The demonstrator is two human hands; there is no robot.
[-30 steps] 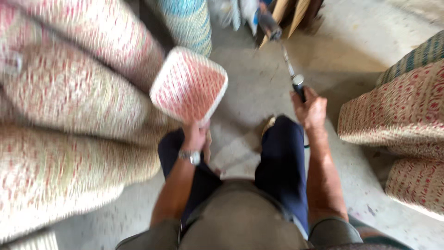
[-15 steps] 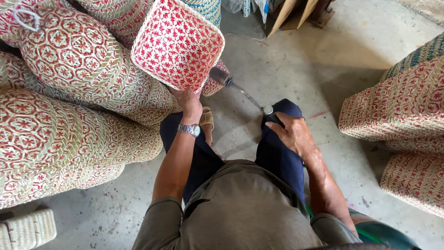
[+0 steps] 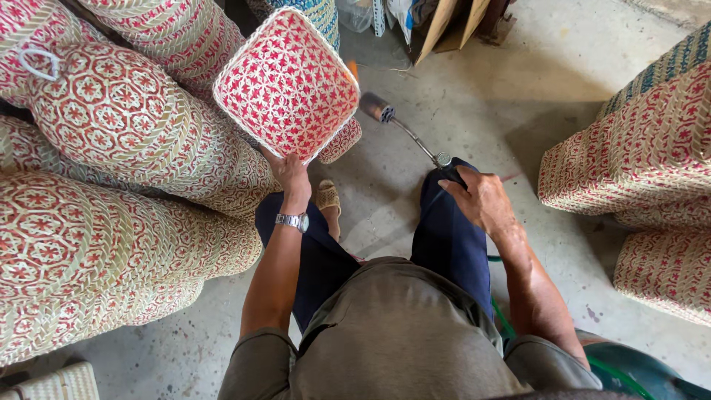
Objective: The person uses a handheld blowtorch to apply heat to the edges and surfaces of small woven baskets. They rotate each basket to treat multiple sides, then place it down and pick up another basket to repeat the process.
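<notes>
Big stacks of red-and-cream woven baskets (image 3: 111,192) lie piled on the grey concrete floor (image 3: 474,96) to the person's left, and more stacks (image 3: 637,170) stand on the right. The left hand (image 3: 290,174) is closed on the bottom edge of a square red-and-cream woven basket (image 3: 287,85) — it is held up, tilted, its patterned base facing us. The right hand (image 3: 481,198) is wrapped around the handle of a thin metal torch with a round nozzle (image 3: 379,108) — the nozzle sits just beside the basket, not touching. A silver wristwatch (image 3: 292,221) is on the left wrist.
</notes>
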